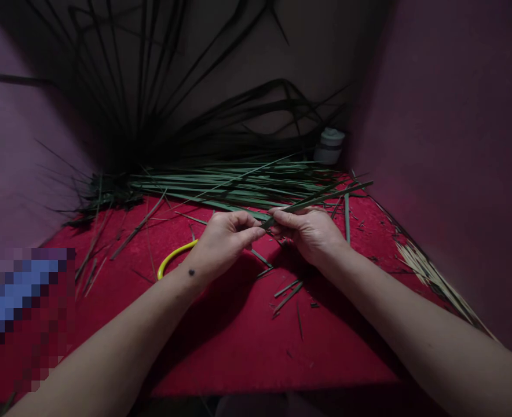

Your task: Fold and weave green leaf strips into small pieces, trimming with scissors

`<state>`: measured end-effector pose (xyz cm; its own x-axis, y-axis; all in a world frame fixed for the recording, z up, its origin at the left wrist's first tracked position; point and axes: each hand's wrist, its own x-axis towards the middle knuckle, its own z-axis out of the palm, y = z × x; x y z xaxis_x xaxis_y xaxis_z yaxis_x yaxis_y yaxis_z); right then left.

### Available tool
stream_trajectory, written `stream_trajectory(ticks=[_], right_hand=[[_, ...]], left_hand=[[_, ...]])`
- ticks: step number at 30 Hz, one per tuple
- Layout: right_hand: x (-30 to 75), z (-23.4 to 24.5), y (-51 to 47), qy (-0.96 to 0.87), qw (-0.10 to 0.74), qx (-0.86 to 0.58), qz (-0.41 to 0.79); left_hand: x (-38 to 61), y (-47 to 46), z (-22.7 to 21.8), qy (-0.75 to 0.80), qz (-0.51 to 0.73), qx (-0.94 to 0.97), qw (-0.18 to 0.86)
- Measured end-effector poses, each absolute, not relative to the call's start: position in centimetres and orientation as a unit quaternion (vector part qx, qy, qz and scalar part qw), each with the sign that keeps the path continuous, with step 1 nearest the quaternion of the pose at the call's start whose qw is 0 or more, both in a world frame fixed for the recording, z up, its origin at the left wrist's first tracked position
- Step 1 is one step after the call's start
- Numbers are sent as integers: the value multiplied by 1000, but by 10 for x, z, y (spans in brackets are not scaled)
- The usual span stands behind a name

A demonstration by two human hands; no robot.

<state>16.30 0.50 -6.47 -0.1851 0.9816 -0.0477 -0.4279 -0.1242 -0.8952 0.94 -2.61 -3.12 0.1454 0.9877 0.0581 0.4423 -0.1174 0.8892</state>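
Head view — left hand (223,240), right hand (310,231) both pinching long flat green leaf strip (325,200) — fuzzy red cloth (238,347) beneath.

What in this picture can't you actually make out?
Head view:
1. The yellow curved thing: its far end is hidden behind the left hand.
2. The green leaf strip: its near end is covered by the fingers of the left hand and the right hand.
3. The white container: small and dim, so what it is stays unclear.
4. The blurred patch, lower left: pixelated, contents unreadable.
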Motion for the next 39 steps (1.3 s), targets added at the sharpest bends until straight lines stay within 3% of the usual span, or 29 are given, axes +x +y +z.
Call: stream_trajectory(ticks=[14, 39], right_hand=[[167, -59, 4, -414, 500, -310, 694], [166, -62, 7, -387, 544, -328, 669]], left_hand=[[9, -26, -30, 558, 365, 640, 381], [12, -28, -39, 493, 444, 660, 352]])
